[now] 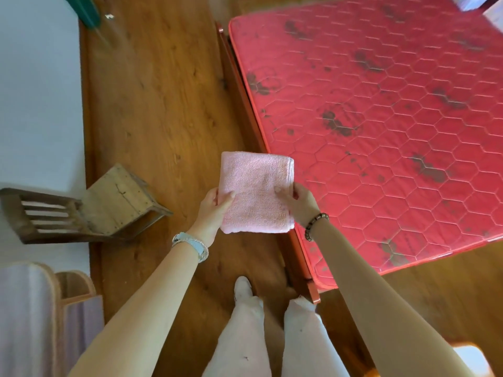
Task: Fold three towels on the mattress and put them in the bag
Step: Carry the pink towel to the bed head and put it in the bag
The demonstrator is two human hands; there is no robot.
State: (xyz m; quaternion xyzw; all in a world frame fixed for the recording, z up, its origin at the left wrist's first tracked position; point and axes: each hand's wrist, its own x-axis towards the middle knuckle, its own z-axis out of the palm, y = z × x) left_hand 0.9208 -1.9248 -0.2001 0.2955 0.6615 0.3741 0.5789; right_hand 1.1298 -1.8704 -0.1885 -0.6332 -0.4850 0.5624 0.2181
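A: What is the biggest thing here?

B: The red quilted mattress [381,118] with dark stains. No towel lies on the part I can see.

A: And where is the towel?

B: The pink terry towel [255,191], folded to a thick rectangle, is in the air over the wooden floor [163,104], beside the mattress edge. The left hand [215,210] pinches its left side, the right hand [296,202] its right side.

A: Which step, then?

B: Folding looks finished; I think carrying comes next. The tan bag [68,289] at lower left is probably the goal, so keep the fold closed.
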